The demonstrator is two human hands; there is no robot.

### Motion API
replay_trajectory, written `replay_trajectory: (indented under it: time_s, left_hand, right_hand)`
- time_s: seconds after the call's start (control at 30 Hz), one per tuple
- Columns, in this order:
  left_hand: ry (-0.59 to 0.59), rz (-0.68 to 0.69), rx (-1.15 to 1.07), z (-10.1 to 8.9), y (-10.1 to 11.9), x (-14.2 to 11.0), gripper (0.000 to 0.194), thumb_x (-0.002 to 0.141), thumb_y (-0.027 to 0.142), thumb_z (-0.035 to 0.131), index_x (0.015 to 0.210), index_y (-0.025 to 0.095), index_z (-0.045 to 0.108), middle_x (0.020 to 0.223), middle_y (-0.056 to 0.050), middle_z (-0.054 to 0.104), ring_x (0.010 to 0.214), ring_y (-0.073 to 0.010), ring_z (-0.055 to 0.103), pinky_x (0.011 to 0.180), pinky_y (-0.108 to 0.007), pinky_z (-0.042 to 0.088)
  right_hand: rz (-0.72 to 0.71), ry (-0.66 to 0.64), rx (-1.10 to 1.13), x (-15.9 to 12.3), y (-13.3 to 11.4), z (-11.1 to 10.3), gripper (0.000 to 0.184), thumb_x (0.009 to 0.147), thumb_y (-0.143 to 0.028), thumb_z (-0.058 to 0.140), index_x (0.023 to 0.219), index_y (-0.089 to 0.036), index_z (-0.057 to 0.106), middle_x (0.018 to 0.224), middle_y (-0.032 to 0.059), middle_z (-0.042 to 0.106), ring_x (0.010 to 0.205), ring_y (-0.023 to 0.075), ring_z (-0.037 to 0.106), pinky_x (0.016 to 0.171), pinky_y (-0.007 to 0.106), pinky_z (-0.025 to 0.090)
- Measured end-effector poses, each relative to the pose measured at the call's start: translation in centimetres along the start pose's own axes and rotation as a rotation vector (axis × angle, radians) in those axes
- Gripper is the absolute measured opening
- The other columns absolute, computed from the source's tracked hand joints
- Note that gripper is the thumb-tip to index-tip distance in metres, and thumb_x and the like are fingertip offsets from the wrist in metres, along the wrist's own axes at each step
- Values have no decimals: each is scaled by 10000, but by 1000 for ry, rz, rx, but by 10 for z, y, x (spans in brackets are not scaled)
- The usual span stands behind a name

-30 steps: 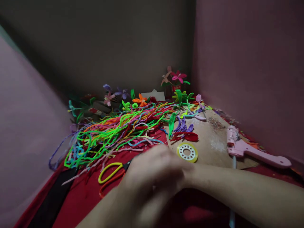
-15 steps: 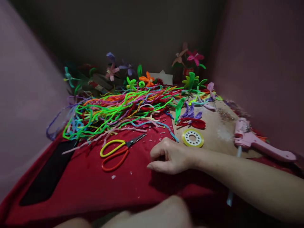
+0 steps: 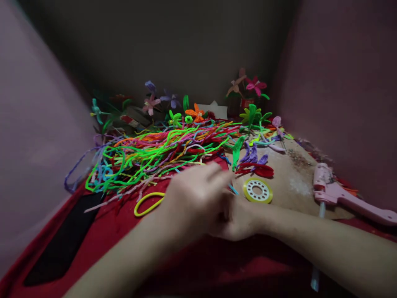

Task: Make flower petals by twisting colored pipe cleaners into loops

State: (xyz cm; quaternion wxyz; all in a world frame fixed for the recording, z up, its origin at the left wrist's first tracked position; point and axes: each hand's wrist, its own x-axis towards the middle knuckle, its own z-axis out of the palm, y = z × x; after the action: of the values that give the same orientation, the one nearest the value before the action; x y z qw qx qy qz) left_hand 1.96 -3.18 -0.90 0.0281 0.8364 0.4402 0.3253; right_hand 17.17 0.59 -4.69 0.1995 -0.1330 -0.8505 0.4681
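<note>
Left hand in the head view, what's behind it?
Behind the left hand, the right hand partly shows, a yellow handle loop peeks out, and fuzzy coloured stems lie beyond. What the loop joins, and anything between the hands, is covered.

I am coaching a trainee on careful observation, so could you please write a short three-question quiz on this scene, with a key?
1. True or false: the yellow roll with the white, holed core lies on the brown board.
2. What colour is the glue gun?
A. Green
B. Pink
C. Black
3. Can you tell what the left hand and the right hand hold?

Key:
1. True.
2. B, pink.
3. No: the left hand is blurred and covers part of the right hand, and nothing in their grip can be made out.
</note>
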Motion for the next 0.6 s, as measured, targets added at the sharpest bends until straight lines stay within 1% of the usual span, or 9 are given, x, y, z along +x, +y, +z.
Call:
replay_trajectory:
  time_s: [0.07,0.1,0.17,0.23,0.3,0.37,0.47,0.53,0.6]
  left_hand:
    - [-65,-63,336,-8,-37,31,226,863,204,464,977,216,658,864,-48,624,725,-169,581,629,-286,446]
    - [-50,-117,502,-8,-55,41,243,873,214,438,975,210,658,893,-55,621,729,-171,577,620,-283,435]
    - [-40,-151,572,-2,-84,53,253,867,200,426,907,176,674,853,-85,610,710,-196,570,594,-299,414]
    - [-39,-136,610,8,-102,56,230,852,205,451,878,173,677,825,-98,596,758,-226,564,620,-316,410]
    - [-27,-111,629,17,-109,55,196,838,209,479,844,171,671,823,-103,588,803,-242,552,661,-332,410]
    - [0,-90,629,22,-111,55,174,833,222,500,796,177,664,823,-96,586,823,-238,543,687,-331,410]
    - [81,-84,599,19,-113,56,221,869,264,471,794,192,667,816,-70,589,809,-200,544,684,-300,424]
    - [145,-55,542,13,-112,53,248,894,282,441,856,203,673,838,-57,605,812,-175,551,711,-286,438]
    - [192,52,443,7,-106,46,230,894,275,452,905,219,675,863,-50,634,823,-165,556,752,-292,442]
  right_hand:
    - [-10,17,-37,0,-1,1,267,783,-258,548,553,-132,500,485,-45,375,469,48,331,466,200,262]
    - [-25,14,-78,0,0,1,291,790,-271,550,542,-134,481,483,-48,363,466,45,328,465,197,258]
    - [-33,29,-119,0,1,1,323,797,-279,549,527,-138,443,485,-52,341,465,41,316,465,194,251]
    - [-36,33,-121,0,2,1,330,800,-282,549,527,-141,429,485,-57,327,462,40,304,462,193,244]
    - [-36,38,-113,0,4,1,330,801,-282,547,528,-143,426,483,-59,316,460,41,294,458,194,238]
    - [-33,51,-90,1,4,1,333,799,-280,548,523,-142,422,481,-60,309,462,41,289,457,196,235]
    - [45,113,28,4,2,0,333,798,-283,554,522,-138,438,486,-56,335,469,43,309,453,191,245]
    - [155,238,176,8,0,-2,301,805,-308,557,567,-135,492,497,-53,376,473,46,338,450,183,265]
    - [255,407,366,12,0,-6,274,812,-364,560,663,-134,549,523,-48,440,470,50,381,447,179,296]
